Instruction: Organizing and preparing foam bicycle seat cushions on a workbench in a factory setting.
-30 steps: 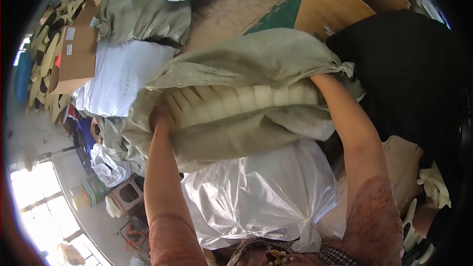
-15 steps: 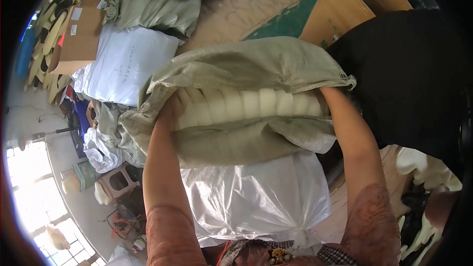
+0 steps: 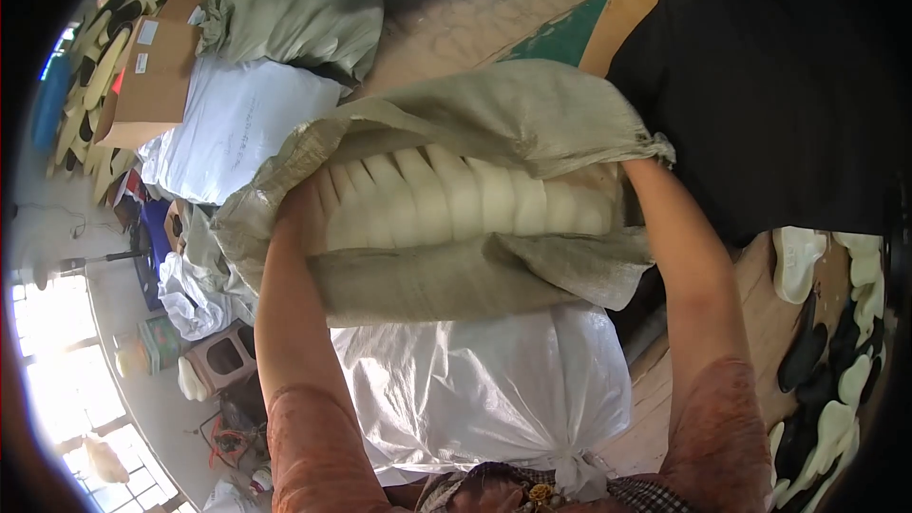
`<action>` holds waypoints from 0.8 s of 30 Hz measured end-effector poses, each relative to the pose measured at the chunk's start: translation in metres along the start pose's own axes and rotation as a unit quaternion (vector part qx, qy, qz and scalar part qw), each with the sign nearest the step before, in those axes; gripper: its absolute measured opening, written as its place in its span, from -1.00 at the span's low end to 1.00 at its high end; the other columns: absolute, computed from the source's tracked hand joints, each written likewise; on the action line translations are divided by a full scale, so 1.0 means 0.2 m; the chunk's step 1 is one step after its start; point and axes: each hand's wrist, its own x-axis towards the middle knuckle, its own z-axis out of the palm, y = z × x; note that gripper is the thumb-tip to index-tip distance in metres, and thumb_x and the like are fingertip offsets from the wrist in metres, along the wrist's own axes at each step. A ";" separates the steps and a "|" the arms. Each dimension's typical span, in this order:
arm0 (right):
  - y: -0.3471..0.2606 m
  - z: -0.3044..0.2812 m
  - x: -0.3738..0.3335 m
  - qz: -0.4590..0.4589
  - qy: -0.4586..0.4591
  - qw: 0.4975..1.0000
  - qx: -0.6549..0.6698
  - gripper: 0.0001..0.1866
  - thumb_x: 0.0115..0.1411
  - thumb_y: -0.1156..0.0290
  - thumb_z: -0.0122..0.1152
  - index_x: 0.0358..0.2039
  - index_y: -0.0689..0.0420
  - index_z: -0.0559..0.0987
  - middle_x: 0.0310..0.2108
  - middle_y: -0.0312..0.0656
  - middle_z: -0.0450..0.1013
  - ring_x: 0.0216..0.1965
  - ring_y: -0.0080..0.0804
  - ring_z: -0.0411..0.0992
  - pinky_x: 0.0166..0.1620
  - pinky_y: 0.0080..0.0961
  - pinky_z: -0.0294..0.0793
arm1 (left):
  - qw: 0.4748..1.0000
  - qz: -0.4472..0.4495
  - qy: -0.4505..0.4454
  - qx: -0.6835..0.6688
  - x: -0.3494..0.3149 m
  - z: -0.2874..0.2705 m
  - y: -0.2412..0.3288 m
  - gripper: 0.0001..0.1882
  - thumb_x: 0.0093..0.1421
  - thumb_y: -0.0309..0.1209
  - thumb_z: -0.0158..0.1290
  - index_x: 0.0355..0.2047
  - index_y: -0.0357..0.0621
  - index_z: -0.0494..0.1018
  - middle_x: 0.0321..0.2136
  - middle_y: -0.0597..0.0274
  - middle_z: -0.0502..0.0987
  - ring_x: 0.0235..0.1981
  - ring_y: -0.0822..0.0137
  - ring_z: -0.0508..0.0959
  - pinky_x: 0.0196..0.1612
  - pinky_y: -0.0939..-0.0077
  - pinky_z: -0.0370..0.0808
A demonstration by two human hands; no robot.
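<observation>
Head view: the grey-green woven sack [image 3: 427,280] lies mouth open just beyond a shiny white bag [image 3: 484,389], a row of pale pieces [image 3: 456,199] packed inside it. The left hand [image 3: 302,202] reaches into one end of the mouth, the right hand [image 3: 639,172] into the other; their fingers are hidden, so spread or pinching I cannot tell. The cloth looks limp and somewhat slippery, the pieces soft, probably light singly, bulky together. Both ends of the rim seem the best hold.
</observation>
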 end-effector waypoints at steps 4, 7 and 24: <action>0.33 -0.03 -0.08 0.069 -0.030 0.996 -0.042 -0.37 0.00 0.26 0.23 0.12 0.08 0.34 0.06 -0.05 0.34 0.09 -0.20 0.30 0.12 -0.37 0.28 | 0.984 -0.083 -0.043 -0.153 0.02 0.16 0.62 -0.27 0.10 -0.01 -0.02 0.15 -0.25 0.16 0.15 0.04 0.23 0.20 0.20 0.19 0.22 0.46 0.11; 0.34 -0.08 -0.15 0.076 -0.036 0.995 -0.046 -0.37 -0.01 0.26 0.24 0.12 0.08 0.34 0.06 -0.05 0.34 0.09 -0.20 0.30 0.12 -0.37 0.28 | 0.959 -0.169 -0.060 -0.218 0.00 -0.15 1.01 -0.18 0.01 0.06 0.05 0.14 -0.27 0.18 0.13 -0.01 0.25 0.20 0.18 0.19 0.21 0.44 0.11; -0.01 -0.03 0.04 0.009 -0.070 0.997 0.014 -0.35 -0.03 0.25 0.27 0.11 0.08 0.34 0.05 -0.06 0.35 0.09 -0.21 0.30 0.12 -0.38 0.28 | 0.807 -0.268 -0.255 -0.459 0.10 -0.42 0.73 -0.24 -0.09 -0.01 0.23 0.04 -0.23 0.35 -0.02 0.11 0.43 0.01 0.19 0.41 0.09 0.44 0.26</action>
